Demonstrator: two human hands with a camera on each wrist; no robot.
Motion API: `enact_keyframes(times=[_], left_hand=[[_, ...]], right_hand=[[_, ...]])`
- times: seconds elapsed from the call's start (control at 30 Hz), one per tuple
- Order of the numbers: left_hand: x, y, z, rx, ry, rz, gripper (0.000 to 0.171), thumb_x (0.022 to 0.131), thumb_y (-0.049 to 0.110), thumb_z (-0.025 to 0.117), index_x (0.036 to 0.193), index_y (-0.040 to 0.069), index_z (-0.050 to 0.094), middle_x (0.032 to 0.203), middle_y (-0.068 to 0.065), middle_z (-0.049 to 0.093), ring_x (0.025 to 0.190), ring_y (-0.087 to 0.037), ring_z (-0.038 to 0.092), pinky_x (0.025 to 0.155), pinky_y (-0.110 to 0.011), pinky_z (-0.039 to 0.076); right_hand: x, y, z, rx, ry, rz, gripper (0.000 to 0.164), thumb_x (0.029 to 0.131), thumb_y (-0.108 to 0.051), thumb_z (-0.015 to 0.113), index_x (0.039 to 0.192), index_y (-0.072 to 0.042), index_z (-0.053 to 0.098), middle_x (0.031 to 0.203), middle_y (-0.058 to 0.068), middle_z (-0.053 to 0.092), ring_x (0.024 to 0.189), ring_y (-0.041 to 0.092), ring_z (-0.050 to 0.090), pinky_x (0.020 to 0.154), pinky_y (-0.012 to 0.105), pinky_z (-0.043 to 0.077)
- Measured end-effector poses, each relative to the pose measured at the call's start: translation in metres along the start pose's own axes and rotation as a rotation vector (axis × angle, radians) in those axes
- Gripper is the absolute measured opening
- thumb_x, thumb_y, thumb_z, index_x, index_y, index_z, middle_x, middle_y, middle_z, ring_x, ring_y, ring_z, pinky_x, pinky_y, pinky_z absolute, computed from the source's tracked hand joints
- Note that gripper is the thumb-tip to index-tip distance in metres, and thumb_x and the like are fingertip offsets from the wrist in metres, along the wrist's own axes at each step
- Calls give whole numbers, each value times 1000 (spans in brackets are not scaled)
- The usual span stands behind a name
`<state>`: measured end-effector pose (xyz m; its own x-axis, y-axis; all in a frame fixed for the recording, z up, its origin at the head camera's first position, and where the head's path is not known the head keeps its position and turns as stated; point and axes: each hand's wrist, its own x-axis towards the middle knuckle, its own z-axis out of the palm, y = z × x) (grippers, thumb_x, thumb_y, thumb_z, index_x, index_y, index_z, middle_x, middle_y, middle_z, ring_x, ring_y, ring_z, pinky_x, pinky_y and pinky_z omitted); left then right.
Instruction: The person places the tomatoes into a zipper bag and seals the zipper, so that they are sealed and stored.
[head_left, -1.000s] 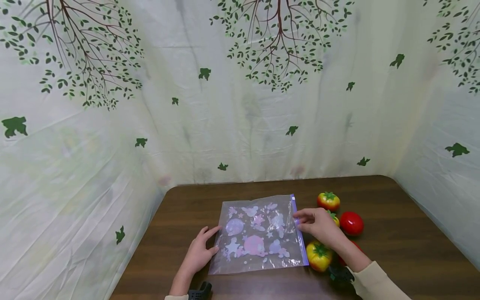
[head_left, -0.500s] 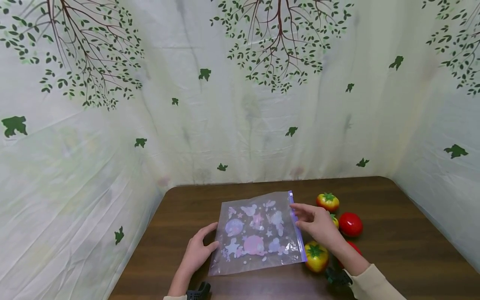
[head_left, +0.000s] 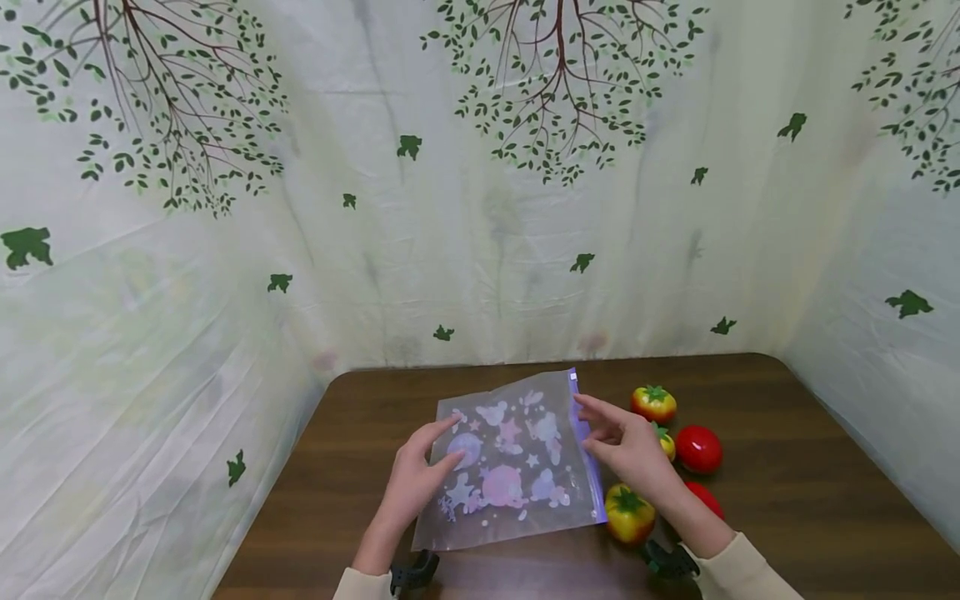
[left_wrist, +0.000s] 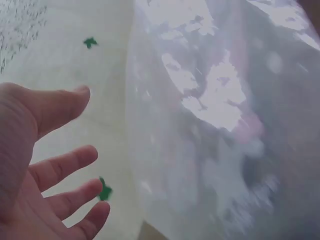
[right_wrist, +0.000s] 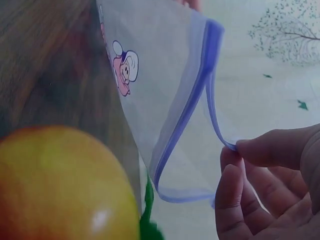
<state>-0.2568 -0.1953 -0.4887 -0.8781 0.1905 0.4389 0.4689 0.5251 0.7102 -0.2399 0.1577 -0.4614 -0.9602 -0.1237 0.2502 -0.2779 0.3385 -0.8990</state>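
Observation:
A clear zip bag [head_left: 517,492] with pastel cartoon prints and a purple zip edge is tilted over the table, its zip side facing right. My right hand [head_left: 633,446] pinches one lip of that purple edge between thumb and finger. In the right wrist view the bag's mouth [right_wrist: 185,120] gapes, the two purple strips standing apart. My left hand [head_left: 416,475] hovers over the bag's left part, thumb and fingers spread. The left wrist view shows those fingers [left_wrist: 70,165] relaxed and holding nothing, beside the bag's shiny film [left_wrist: 200,125].
Right of the bag lie a yellow-red toy tomato [head_left: 628,514], another [head_left: 654,404] at the back, a part-hidden yellow one [head_left: 666,444], and a shiny red one [head_left: 699,448]. A further red one [head_left: 705,498] shows behind the right forearm. Printed cloth [head_left: 510,283] surrounds the brown table [head_left: 817,483].
My right hand has drawn the zip edge slightly up and left, tilting the bag. My left hand has left the bag's left edge and moved right over its face.

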Motion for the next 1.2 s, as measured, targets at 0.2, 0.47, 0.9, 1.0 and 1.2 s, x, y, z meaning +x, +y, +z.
enact_keyframes(times=[0.2, 0.47, 0.9, 1.0, 1.2], left_hand=[[21, 25, 13, -54, -61, 50, 52, 89, 27, 79, 138, 27, 62, 138, 10, 60, 132, -19, 51, 106, -53, 43], [41, 64, 44, -103, -148, 142, 57, 89, 29, 79, 142, 22, 59, 142, 10, 57, 133, -17, 50, 109, -54, 39], [51, 94, 89, -160, -207, 174, 57, 88, 35, 79, 142, 28, 59, 140, 14, 57, 132, -14, 49, 107, -47, 43], [51, 93, 92, -146, -194, 164, 57, 87, 36, 80, 140, 29, 61, 138, 15, 58, 129, -12, 52, 105, -45, 46], [53, 90, 96, -148, -183, 153, 57, 86, 36, 80, 139, 28, 62, 135, 13, 61, 126, -11, 54, 103, -44, 47]], right_hand=[[-3, -6, 0, 33, 6, 20, 60, 90, -6, 75, 141, -33, 59, 120, 0, 71, 87, 21, 68, 78, 31, 58], [-4, -9, 1, 74, 10, 60, 59, 90, -9, 76, 140, -35, 59, 115, -3, 73, 96, 20, 69, 84, 31, 57], [-9, -11, 7, 165, -22, 31, 60, 91, -17, 77, 143, -35, 55, 116, -1, 73, 104, 22, 69, 87, 30, 56], [-9, -11, 8, 183, -48, 27, 60, 92, -17, 76, 145, -36, 54, 118, -1, 73, 105, 22, 68, 88, 30, 56], [-10, -12, 8, 240, -93, 33, 61, 97, -13, 68, 152, -30, 46, 124, 2, 70, 111, 23, 67, 89, 34, 56]])
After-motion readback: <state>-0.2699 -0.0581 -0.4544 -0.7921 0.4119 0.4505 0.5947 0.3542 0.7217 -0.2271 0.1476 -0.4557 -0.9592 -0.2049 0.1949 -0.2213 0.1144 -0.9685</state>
